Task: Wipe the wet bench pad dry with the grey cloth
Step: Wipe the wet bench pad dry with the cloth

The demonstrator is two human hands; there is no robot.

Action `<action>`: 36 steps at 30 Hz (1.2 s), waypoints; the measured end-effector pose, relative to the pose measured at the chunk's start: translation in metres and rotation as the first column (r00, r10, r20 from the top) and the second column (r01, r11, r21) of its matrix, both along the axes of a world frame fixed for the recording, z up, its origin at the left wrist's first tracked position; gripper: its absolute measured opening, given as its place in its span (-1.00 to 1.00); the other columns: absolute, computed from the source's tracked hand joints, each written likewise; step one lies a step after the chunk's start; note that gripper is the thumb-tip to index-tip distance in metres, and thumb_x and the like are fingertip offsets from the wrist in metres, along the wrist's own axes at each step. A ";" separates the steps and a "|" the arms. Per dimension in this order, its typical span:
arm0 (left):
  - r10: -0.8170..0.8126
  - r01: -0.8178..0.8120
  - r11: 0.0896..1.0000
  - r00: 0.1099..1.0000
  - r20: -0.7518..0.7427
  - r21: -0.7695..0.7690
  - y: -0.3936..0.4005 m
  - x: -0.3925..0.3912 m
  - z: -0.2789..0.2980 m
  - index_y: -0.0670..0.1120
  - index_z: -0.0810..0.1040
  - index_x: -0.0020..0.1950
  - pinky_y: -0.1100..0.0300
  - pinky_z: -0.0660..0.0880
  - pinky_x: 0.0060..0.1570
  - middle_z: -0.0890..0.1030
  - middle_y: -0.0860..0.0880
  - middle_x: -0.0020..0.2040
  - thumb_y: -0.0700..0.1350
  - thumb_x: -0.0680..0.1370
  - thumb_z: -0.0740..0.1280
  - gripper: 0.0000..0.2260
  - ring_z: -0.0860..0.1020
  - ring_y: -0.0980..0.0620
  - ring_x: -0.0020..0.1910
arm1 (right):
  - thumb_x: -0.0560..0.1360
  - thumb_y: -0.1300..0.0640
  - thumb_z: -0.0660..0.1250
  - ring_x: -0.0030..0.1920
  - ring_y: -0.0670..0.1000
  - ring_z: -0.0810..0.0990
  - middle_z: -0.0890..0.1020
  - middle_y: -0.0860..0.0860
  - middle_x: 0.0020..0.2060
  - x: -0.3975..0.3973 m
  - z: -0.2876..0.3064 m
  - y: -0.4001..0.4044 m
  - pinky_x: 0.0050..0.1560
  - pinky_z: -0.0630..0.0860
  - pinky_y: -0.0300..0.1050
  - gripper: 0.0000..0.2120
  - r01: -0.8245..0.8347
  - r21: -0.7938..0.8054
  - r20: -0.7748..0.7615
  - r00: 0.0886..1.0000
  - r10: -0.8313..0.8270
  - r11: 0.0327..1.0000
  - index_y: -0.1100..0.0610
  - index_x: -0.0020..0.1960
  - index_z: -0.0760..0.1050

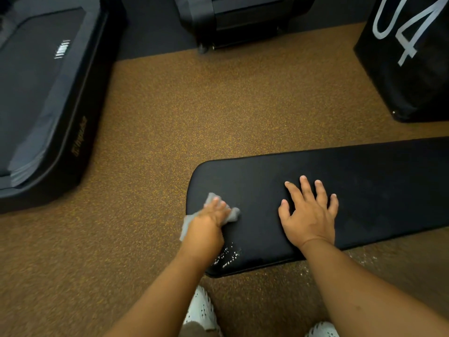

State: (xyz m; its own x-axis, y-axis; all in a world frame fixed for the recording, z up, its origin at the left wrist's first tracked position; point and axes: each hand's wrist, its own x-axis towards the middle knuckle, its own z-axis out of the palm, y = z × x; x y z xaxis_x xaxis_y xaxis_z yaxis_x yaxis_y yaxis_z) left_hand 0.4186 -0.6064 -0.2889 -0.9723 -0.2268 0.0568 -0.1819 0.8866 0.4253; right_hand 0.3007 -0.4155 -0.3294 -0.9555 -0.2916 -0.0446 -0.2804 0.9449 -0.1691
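Surroundings: a dark treadmill deck (41, 93) lies at 10 o'clock, a black machine base (240, 18) at 12 o'clock, and a black box marked "04" (410, 57) at 2 o'clock. All three stand on the speckled brown floor (194, 113), well apart from the bench pad (364, 190). White shoes (202, 310) show at 6 o'clock.

The pad's rounded end sits at 9 o'clock of the right hand (309, 215); its far and near edges are unobstructed, with open floor between pad and equipment.

The left hand (206, 227) grips the grey cloth (211, 212), fingers curled over it, at the pad's rounded end. The right hand lies flat on the pad, fingers spread. Water droplets (227, 255) remain near the pad's near edge, at 5 o'clock of the left hand.
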 end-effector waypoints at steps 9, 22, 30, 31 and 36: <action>-0.178 0.168 0.980 0.979 0.101 0.106 -0.026 0.058 -0.019 0.01 0.56 0.25 0.22 0.13 0.45 0.42 0.09 0.36 -0.43 0.35 0.28 -0.45 0.20 0.18 0.42 | 0.52 -0.18 -0.01 0.51 0.12 -0.03 0.17 -0.06 0.51 0.001 0.001 0.000 0.43 -0.06 0.28 -0.52 -0.008 0.004 0.012 1.000 0.008 1.000 -0.18 0.43 0.20; -0.390 0.390 0.921 0.918 0.062 0.017 0.015 0.086 -0.008 0.04 0.64 0.12 0.26 0.08 0.42 0.56 0.11 0.25 -0.23 0.38 0.15 -0.57 0.36 0.11 0.37 | 0.53 -0.18 0.01 0.51 0.12 -0.03 0.17 -0.04 0.51 0.001 0.004 0.001 0.44 -0.08 0.28 -0.52 -0.017 -0.016 0.019 1.000 0.017 1.000 -0.17 0.43 0.20; 0.026 -0.029 0.998 0.997 0.071 0.052 -0.010 0.053 -0.017 -0.12 0.62 0.16 0.23 0.27 0.34 0.59 -0.12 0.21 -0.38 0.36 0.29 -0.59 0.46 -0.11 0.29 | 0.52 -0.18 0.01 0.50 0.13 -0.02 0.18 -0.04 0.50 0.000 0.002 0.001 0.43 -0.07 0.29 -0.52 -0.016 -0.019 0.017 1.000 0.016 1.000 -0.17 0.43 0.21; 0.011 -0.015 0.998 0.998 0.061 0.064 0.001 0.051 -0.019 -0.14 0.63 0.15 0.29 0.21 0.37 0.59 -0.14 0.20 -0.36 0.36 0.27 -0.60 0.46 -0.12 0.29 | 0.52 -0.18 0.01 0.50 0.13 -0.02 0.18 -0.04 0.51 0.001 0.001 0.001 0.43 -0.07 0.29 -0.52 -0.015 -0.014 0.018 1.000 0.015 1.000 -0.17 0.43 0.21; -0.156 0.153 0.986 0.986 0.057 0.061 0.007 0.083 -0.023 -0.08 0.60 0.21 0.29 0.12 0.42 0.52 0.01 0.30 -0.45 0.29 0.28 -0.46 0.34 0.06 0.39 | 0.53 -0.17 0.01 0.51 0.13 -0.03 0.17 -0.04 0.51 0.000 0.002 0.001 0.43 -0.08 0.29 -0.53 -0.016 -0.017 0.022 1.000 0.016 1.000 -0.16 0.43 0.21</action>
